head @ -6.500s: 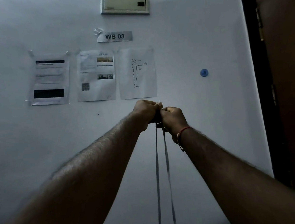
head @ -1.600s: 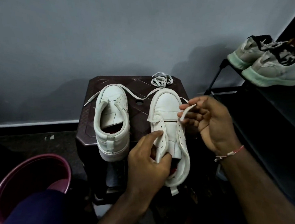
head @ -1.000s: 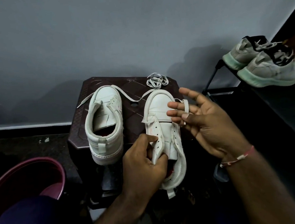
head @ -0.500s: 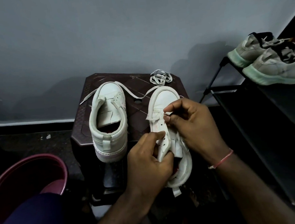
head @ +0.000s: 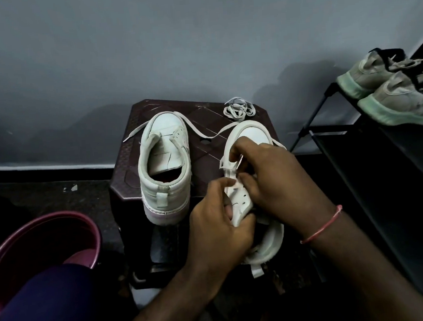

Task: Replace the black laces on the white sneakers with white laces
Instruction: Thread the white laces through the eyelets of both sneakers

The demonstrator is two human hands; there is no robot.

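White flat fabric lace (head: pixel 204 133), limp and light: best pinched at its tip, as right hand (head: pixel 270 178) seemingly does, left hand (head: pixel 218 225) clamping white leather sneaker's (head: pixel 251 137) eyelet flap.

Both forearms enter from the lower edge and converge at centre frame. Left hand (head: pixel 218 225): palm turned inward, thumb extended up and to the right, fingers curled, pinching a white sneaker (head: pixel 248 137) flap between thumb and fingers. Right hand (head: pixel 270 181): back of hand facing the camera, knuckles raised, index finger and thumb bent down in a pinch; what they hold cannot be told. The two hands touch at the thumbs. A thin red band (head: pixel 322 227) circles the right wrist. Forearms bare.
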